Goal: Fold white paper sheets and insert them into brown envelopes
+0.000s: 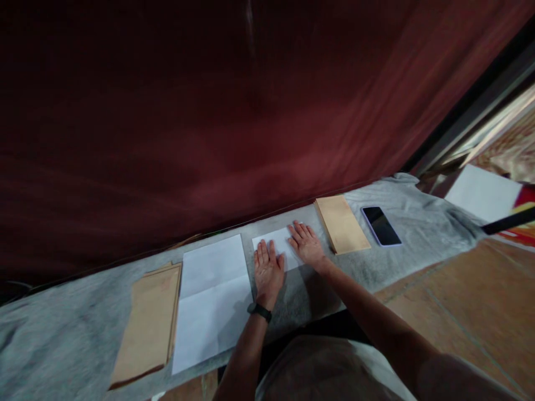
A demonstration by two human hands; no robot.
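A folded white sheet of paper (278, 237) lies on the grey cloth in the middle of the view. My left hand (268, 270) rests flat on its left part, fingers stretched out and pointing away from me. On its right part lies my right hand (306, 243), palm down with the fingers spread. Both hands cover much of the sheet. Just left of it is a larger white paper (214, 301) with a crease across its middle. To the right of my right hand sits a stack of brown envelopes (343, 224).
Another stack of brown envelopes (146, 323) lies at the left. A phone (381, 226) with a dark screen is at the right. Grey cloth (54, 334) covers the narrow surface, which a dark red panel (234, 139) borders at the back. Tiled floor (468, 301) shows at the lower right.
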